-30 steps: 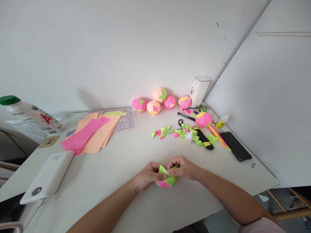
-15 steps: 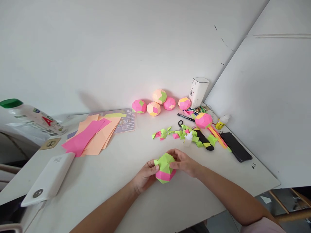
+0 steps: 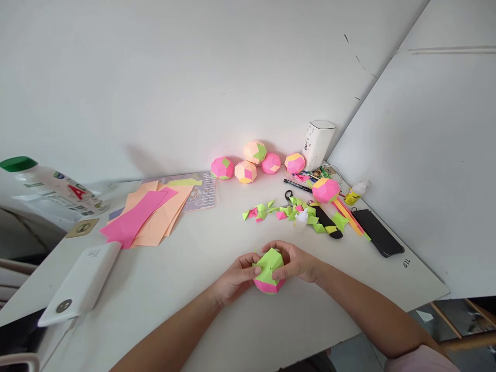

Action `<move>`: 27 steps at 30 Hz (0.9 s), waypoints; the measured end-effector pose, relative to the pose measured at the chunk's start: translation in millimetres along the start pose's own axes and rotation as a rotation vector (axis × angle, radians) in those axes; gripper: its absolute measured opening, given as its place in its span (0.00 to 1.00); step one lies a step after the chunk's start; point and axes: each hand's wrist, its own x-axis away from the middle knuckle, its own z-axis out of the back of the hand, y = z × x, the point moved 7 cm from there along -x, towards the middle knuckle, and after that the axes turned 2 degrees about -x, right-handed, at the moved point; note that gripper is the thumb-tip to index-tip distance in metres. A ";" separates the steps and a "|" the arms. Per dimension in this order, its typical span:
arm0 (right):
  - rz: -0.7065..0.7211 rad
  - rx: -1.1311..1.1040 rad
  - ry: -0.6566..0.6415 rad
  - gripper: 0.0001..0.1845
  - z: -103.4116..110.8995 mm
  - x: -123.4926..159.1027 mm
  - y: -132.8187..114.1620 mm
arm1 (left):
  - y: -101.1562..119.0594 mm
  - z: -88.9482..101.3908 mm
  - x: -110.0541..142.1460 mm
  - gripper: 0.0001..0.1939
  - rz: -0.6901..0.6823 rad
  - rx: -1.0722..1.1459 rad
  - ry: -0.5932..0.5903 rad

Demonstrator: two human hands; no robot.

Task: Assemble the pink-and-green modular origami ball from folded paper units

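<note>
A faceted paper ball (image 3: 270, 266), green on top with a pink band below, is held between both hands just above the table. My left hand (image 3: 236, 279) grips its left side, thumb resting on a green face. Around the right side curl the fingers of my right hand (image 3: 296, 262), its thumb pressed to the front. Beyond them lie small folded green and pink paper pieces (image 3: 281, 213) and a small clear glue bottle (image 3: 301, 219) with a white tip.
Several finished paper balls (image 3: 245, 172) sit along the wall. Cutter (image 3: 327, 222), phone (image 3: 377, 232), yellow glue bottle (image 3: 355, 192) and pen (image 3: 297, 185) lie right. Paper sheets (image 3: 155, 217), a white power bank (image 3: 81, 284) and a green-capped bottle (image 3: 58, 188) are left.
The ball has turned in my hands and shifted slightly right, showing less of its pink band and lower green part. My left hand has moved right with it.
</note>
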 end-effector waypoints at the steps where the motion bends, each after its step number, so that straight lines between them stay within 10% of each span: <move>1: -0.012 0.004 -0.003 0.35 -0.5 -0.1 1.4 | -1.5 0.1 0.1 0.12 0.025 -0.026 -0.003; 27: 0.005 0.039 -0.009 0.31 -6.3 -0.2 3.9 | -5.2 -0.5 0.2 0.14 0.082 -0.168 -0.017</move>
